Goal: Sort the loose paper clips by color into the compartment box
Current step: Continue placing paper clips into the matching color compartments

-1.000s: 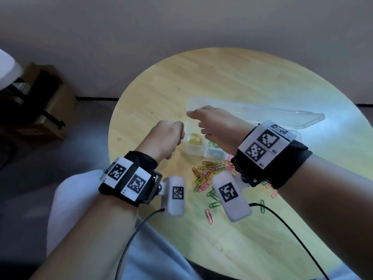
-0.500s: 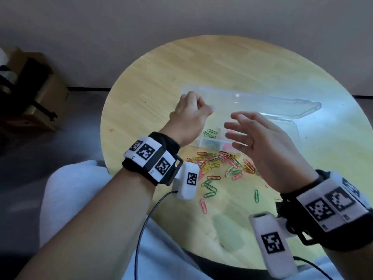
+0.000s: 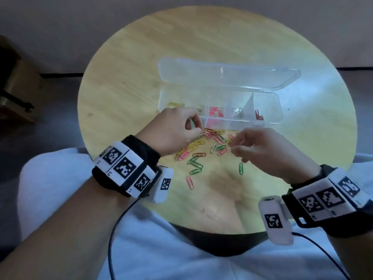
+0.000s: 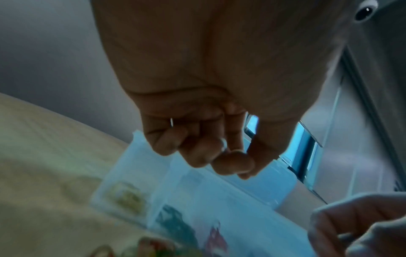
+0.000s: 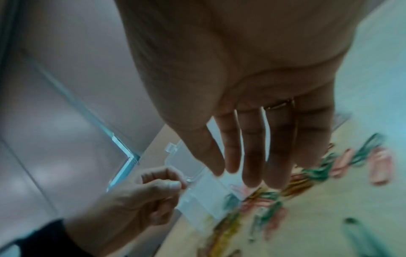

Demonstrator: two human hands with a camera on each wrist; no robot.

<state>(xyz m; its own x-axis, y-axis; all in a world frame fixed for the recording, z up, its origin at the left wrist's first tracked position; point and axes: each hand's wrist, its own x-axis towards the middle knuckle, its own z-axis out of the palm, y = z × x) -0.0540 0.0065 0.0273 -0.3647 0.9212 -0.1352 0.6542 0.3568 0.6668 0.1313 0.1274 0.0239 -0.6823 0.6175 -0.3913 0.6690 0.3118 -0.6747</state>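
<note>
**Head view: both hands over the clip pile, box open behind**

Head view shows a round wooden worktop (image 3: 129, 81) with a clear compartment box (image 3: 270, 118) lying open, its lid (image 3: 228, 75) folded back on the far side. Sorted clips sit in separate cells: yellow at the left end, pink (image 3: 215, 112) near the middle, silvery ones next, dark red (image 3: 258, 115) at the right end. Just in front of the box lies the loose pile of paper clips (image 3: 203, 146) — yellow, pink, green and orange mixed — with a lone green clip (image 3: 241, 168) and a lone pink clip (image 3: 190, 181) lying apart, nearer the person.

The left hand (image 3: 177, 132) is at the pile's left edge, fingers curled, thumb and forefinger pinching a pale clip (image 3: 201, 133); the left wrist view shows a thin wire end (image 4: 171, 122) peeping out between the curled fingers (image 4: 197, 149). The right hand (image 3: 260, 148) hovers over the pile's right side — its fingers (image 5: 252, 156) hang fairly straight and spread in the right wrist view, gripping nothing that can be seen.
</note>
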